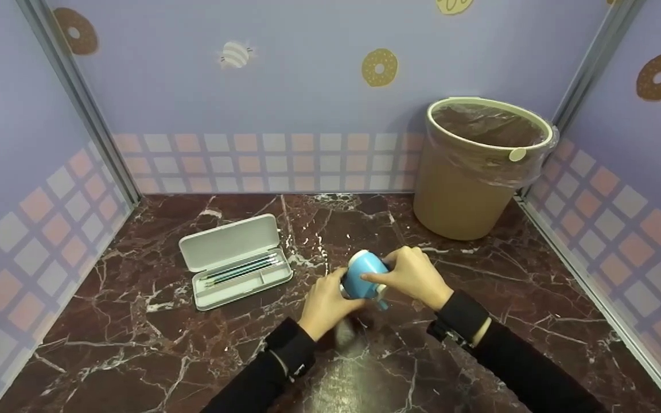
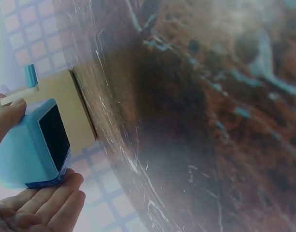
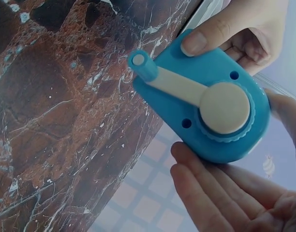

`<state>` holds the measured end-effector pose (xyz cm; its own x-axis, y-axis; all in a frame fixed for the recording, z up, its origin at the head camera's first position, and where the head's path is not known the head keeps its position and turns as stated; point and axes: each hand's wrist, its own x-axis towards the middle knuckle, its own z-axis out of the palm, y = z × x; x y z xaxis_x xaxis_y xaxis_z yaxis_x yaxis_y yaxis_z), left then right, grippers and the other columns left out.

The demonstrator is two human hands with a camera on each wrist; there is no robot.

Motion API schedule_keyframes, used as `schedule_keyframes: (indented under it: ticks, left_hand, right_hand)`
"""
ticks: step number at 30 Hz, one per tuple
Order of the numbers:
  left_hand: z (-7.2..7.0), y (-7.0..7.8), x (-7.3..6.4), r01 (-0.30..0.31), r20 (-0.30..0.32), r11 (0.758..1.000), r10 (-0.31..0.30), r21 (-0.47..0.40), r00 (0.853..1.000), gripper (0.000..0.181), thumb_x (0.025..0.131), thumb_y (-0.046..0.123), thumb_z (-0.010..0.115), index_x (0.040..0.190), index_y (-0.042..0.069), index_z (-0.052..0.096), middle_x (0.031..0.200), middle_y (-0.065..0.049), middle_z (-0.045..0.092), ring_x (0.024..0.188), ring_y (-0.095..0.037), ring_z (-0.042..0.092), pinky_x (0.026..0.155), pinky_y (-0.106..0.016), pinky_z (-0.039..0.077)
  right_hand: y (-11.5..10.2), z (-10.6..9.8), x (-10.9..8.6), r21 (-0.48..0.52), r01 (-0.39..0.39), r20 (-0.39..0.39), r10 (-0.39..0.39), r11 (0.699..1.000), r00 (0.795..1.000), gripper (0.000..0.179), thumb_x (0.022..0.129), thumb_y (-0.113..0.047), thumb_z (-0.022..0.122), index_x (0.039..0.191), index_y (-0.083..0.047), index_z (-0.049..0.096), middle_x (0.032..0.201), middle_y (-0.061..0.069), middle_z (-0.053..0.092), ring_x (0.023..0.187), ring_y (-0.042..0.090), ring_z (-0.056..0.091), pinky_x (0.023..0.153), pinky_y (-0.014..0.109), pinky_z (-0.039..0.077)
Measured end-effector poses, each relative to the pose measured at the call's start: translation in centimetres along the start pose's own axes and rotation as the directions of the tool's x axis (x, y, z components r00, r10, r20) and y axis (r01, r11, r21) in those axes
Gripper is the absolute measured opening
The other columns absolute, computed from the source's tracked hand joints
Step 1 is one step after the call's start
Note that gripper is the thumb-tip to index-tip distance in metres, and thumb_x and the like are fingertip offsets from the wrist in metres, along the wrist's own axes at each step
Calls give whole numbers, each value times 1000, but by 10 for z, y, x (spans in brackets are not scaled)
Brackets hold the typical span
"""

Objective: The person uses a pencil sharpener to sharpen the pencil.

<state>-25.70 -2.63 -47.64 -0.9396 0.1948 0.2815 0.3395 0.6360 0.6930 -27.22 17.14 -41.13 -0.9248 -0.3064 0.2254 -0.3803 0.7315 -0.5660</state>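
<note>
Both hands hold a blue pencil sharpener [image 1: 363,274] with a white crank, raised above the marble table. My left hand [image 1: 326,303] grips its left side; in the right wrist view the left thumb [image 3: 195,43] presses on the crank face. My right hand [image 1: 420,277] holds the other side, thumb over the body, with its fingers [image 3: 211,193] extended along the lower edge. The crank handle [image 3: 144,66] points away from the round hub. The left wrist view shows a dark panel [image 2: 54,137] on the sharpener's side.
An open pale pencil case [image 1: 230,244] lies to the left, several pencils [image 1: 244,269] in its tray. At the back right stands a tan bin [image 1: 459,195] with a clear plastic liner. Patterned walls [image 1: 307,74] enclose the marble table [image 1: 135,344].
</note>
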Motion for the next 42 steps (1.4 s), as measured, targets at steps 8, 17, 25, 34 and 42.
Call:
schedule_keyframes:
  ticks: [8, 17, 25, 34, 42]
  left_hand:
    - [-8, -2, 3, -32, 32, 999, 33, -33, 999, 64, 75, 22, 86, 130, -2, 63, 109, -20, 77, 86, -28, 75, 78, -39, 62]
    - [-24, -12, 4, -44, 193, 987, 73, -152, 979, 73, 75, 30, 90, 133, -4, 61, 119, -22, 74, 102, -29, 73, 92, -47, 60]
    - [-39, -28, 9, 28, 416, 952, 106, -305, 903, 67, 78, 24, 88, 133, -3, 62, 125, -19, 72, 115, -30, 71, 102, -43, 57]
    - [-45, -29, 11, 138, 638, 912, 155, -386, 754, 60, 84, 15, 82, 137, -2, 58, 130, -18, 70, 118, -29, 70, 105, -38, 55]
    - [-43, -18, 10, 196, 750, 887, 216, -419, 625, 54, 86, 3, 78, 136, -3, 59, 132, -23, 69, 122, -28, 69, 106, -32, 55]
  right_hand:
    - [-1, -5, 0, 13, 12, 41, -13, 1000, 999, 40, 81, -53, 81, 80, -13, 79, 49, -9, 52, 38, 2, 34, 47, 18, 31]
    - [4, -24, -2, -16, 160, 153, -156, 987, 976, 57, 85, -47, 80, 119, -2, 75, 82, 14, 78, 42, 0, 35, 54, 17, 41]
    - [12, -43, -5, -57, 314, 294, -285, 948, 912, 54, 87, -28, 81, 134, -6, 67, 127, 13, 74, 87, 18, 76, 87, 41, 61]
    - [16, -45, -9, -25, 441, 370, -401, 897, 838, 58, 81, -11, 84, 136, -4, 65, 130, 14, 72, 111, 27, 74, 93, 39, 61]
    - [6, -43, -15, 37, 482, 442, -447, 875, 778, 65, 76, -6, 85, 138, -8, 64, 134, 9, 71, 121, 26, 70, 103, 39, 56]
